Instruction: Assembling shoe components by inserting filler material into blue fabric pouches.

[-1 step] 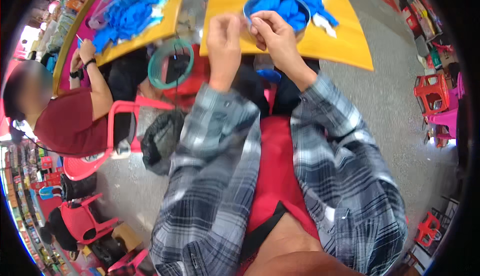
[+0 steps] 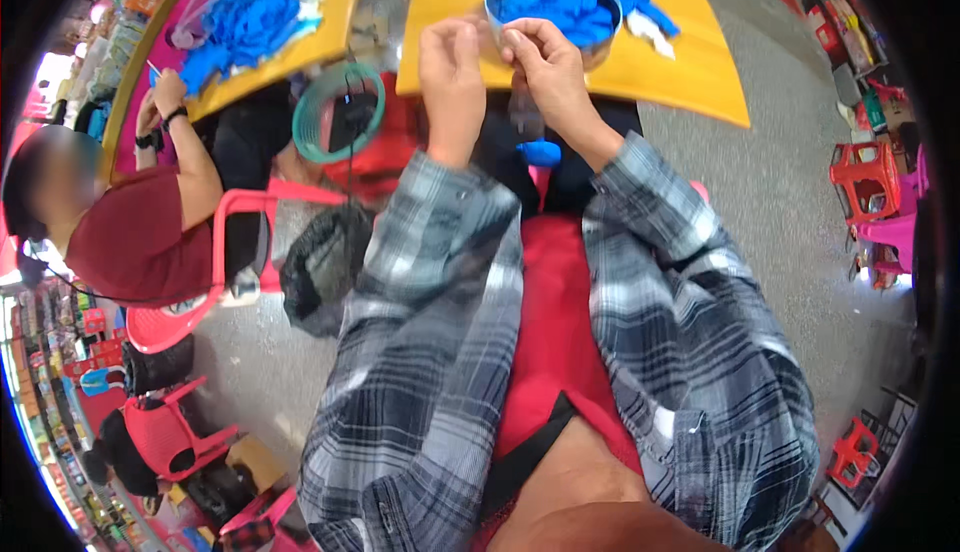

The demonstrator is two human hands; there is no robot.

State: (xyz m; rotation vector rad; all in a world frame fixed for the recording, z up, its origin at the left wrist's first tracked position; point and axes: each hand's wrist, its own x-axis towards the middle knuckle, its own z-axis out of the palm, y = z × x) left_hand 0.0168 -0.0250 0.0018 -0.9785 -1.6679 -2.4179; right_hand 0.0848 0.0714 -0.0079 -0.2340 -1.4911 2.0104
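Note:
My left hand (image 2: 452, 77) is raised in front of the yellow table, its fingers curled and pinched together. Close beside it, my right hand (image 2: 552, 72) pinches with thumb and forefinger. Something thin and see-through seems to lie between the fingertips, too blurred to name. Below the right hand hangs a faint, translucent shape, and a small blue thing (image 2: 540, 154) shows under it; whether they are joined I cannot tell. Just beyond my right hand, a round see-through tub (image 2: 602, 55) holds crumpled blue pieces (image 2: 560, 7). More blue pieces and a white scrap (image 2: 652, 34) lie behind and beside it.
The yellow table (image 2: 690, 77) carries the tub. At left a person in a dark red shirt (image 2: 140, 227) sits on a pink chair (image 2: 222, 242) by another blue pile (image 2: 255, 17). A green basket (image 2: 300, 127), a black bag (image 2: 325, 267) and a red stool (image 2: 862, 182) stand around.
My hands stay in nearly the same pinched pose. The table has shifted slightly up in view, and more of the small blue thing and translucent shape below my right hand shows.

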